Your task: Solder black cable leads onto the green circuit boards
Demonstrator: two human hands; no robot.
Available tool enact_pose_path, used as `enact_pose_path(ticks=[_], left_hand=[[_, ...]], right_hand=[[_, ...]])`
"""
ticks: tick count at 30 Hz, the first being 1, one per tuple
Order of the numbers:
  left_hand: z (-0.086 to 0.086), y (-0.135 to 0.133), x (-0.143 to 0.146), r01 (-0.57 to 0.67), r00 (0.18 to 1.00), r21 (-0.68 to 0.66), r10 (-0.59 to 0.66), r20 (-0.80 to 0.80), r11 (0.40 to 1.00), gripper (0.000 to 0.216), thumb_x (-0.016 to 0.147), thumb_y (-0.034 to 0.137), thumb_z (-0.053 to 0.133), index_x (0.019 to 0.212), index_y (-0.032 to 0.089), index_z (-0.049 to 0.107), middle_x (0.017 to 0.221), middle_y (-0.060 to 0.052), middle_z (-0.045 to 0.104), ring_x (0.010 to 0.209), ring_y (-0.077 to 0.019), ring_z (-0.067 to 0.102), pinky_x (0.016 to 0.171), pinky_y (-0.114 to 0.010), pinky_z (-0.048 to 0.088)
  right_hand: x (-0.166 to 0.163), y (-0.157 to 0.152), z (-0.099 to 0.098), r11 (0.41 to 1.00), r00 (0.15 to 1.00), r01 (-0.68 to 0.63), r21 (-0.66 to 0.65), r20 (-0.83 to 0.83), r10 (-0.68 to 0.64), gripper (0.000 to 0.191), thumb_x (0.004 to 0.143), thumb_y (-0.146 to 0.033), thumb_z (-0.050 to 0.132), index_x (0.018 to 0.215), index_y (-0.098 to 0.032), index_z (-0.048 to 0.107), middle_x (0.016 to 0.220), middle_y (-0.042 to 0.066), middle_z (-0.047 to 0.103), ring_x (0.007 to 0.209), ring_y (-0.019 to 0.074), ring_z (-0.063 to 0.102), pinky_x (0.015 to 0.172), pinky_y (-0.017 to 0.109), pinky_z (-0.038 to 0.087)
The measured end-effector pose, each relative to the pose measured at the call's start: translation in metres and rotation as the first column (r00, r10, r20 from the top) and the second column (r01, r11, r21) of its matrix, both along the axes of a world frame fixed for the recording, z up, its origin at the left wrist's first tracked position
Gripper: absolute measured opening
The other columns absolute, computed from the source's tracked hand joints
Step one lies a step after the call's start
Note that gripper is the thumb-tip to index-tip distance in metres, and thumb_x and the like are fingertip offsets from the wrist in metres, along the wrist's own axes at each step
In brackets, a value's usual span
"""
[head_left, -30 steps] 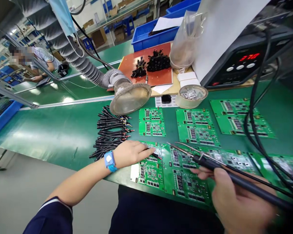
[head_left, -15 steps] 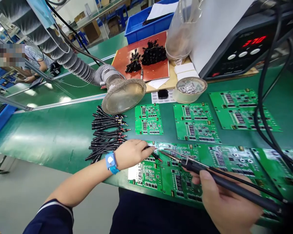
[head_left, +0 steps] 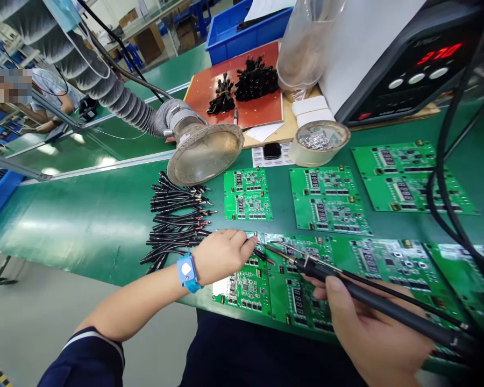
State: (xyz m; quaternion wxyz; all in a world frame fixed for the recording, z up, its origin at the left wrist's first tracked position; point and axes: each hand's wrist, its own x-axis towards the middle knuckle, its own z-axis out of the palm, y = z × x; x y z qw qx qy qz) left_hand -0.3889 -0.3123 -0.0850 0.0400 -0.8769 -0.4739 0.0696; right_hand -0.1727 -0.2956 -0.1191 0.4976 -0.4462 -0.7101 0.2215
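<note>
Soldering iron (head_left: 371, 301) is being gripped in the right hand (head_left: 371, 333), its long axis running up-left toward the left hand (head_left: 221, 255). Left hand is pinching a wire lead (head_left: 262, 252) onto the circuit board (head_left: 246, 269), just off the iron's tip.

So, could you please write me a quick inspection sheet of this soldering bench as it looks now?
Surface: green bench mat, glossy.
Job's things: soldering iron tip at the near circuit board; more boards laid in rows.
Clutter: tin of solder scraps, red mat with black connectors, blue bin.
Grippers: left hand pinching a wire on the board; right hand gripping the iron.
Cables: bundle of black leads; iron cord to the soldering station.
Surroundings: fume hose; a person far left.
</note>
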Motion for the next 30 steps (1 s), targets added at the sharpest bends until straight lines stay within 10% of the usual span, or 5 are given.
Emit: enact_pose_path(ticks=[30], left_hand=[[0.002, 0.001, 0.002, 0.004, 1.000, 0.045, -0.004, -0.005, 0.999, 0.028, 0.090, 0.012, 0.032, 0.115, 0.008, 0.045, 0.083, -0.008, 0.057, 0.074, -0.0178, 0.057, 0.061, -0.030, 0.049]], right_hand=[[-0.006, -0.002, 0.011, 0.986, 0.999, 0.007, -0.167, -0.036, -0.013, 0.020, 0.073, -0.017, 0.056, 0.054, -0.021, 0.056, 0.054, -0.003, 0.059, 0.051, 0.0104, 0.059, 0.051, 0.020, 0.049]])
